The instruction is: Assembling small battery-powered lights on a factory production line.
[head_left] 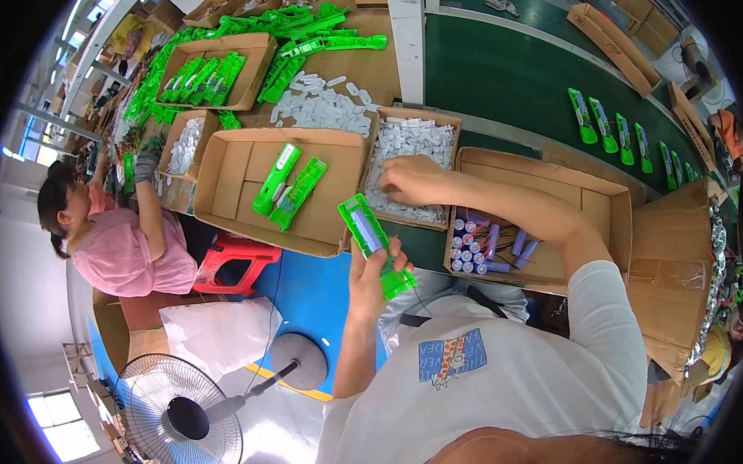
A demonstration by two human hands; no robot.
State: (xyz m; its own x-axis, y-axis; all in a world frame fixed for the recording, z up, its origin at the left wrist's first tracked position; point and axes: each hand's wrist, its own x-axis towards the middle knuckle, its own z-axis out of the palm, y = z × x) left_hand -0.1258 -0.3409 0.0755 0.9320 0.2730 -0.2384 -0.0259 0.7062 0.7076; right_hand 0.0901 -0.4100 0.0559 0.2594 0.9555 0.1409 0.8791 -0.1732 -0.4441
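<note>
My left hand (375, 274) is closed around a green plastic flashlight housing (358, 214), held tilted in front of my shirt, with a purple cylindrical battery cell (366, 231) lying in its hollow. My right hand (406, 182) reaches into a cardboard box (452, 133) of small whitish plastic pieces (413, 142). Its fingers are curled down among the pieces, and whatever they pinch is hidden. To the left, a wide cardboard box (230, 171) holds two more green housings (303, 193). Purple battery cells (469, 249) with wires stand and lie in the box under my right forearm.
A dark green conveyor (497, 72) beyond a white post (407, 43) carries several green housings (582, 116). Clear plastic pieces (322, 105) and green shells (299, 26) are heaped at the back left. A co-worker in pink (139, 248) sits left, near a fan (182, 419).
</note>
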